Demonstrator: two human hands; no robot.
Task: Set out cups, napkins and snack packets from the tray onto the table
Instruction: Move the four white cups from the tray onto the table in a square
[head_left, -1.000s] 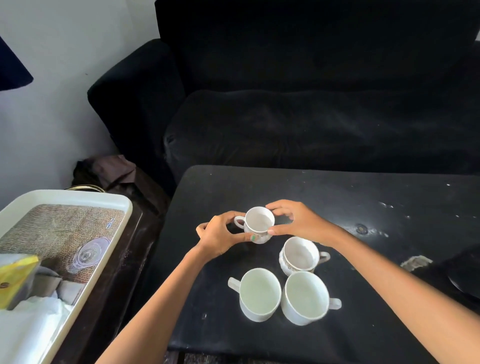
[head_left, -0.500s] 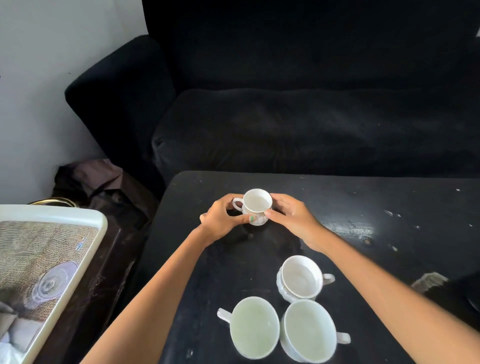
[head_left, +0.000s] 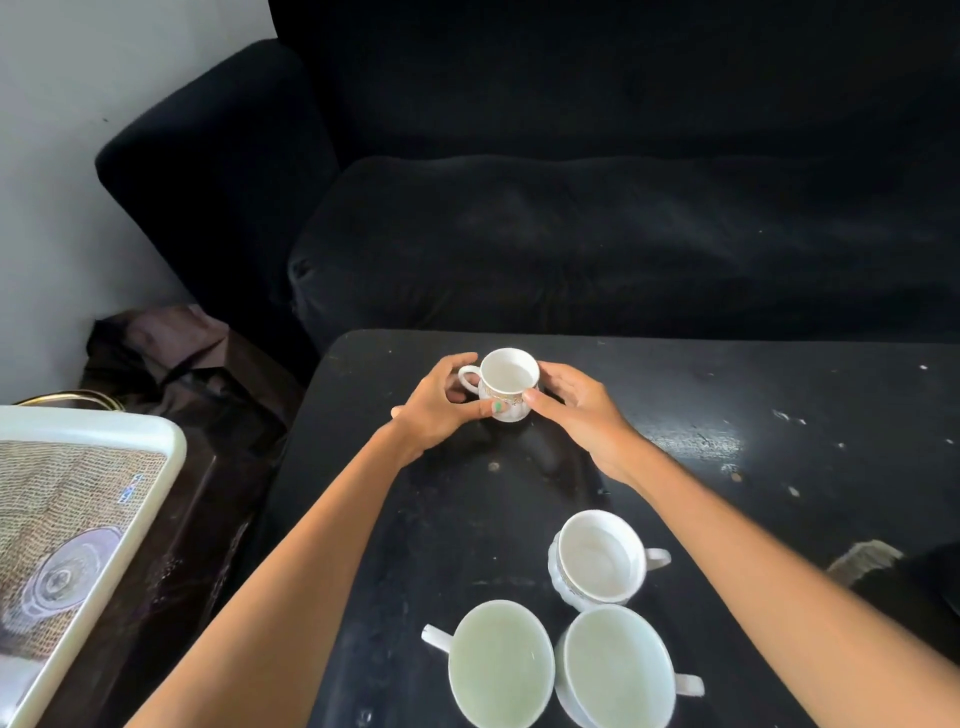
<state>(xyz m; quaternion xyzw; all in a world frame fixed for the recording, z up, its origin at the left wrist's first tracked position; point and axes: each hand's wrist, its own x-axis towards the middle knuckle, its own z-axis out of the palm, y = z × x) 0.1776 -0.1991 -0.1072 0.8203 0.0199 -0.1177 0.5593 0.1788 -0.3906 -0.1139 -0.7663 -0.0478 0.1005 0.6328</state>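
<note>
My left hand (head_left: 434, 410) and right hand (head_left: 576, 415) cup a small white cup (head_left: 506, 384) with gold patterned trim, standing upright on the black table (head_left: 727, 415) at frame centre, handle pointing left, inside empty.

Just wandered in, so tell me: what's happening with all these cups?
A person is setting out cups on the black table. Both hands, left and right, hold a small white cup near the far edge. Three more cups stand grouped nearer the person. The white tray sits off to the left.
</note>
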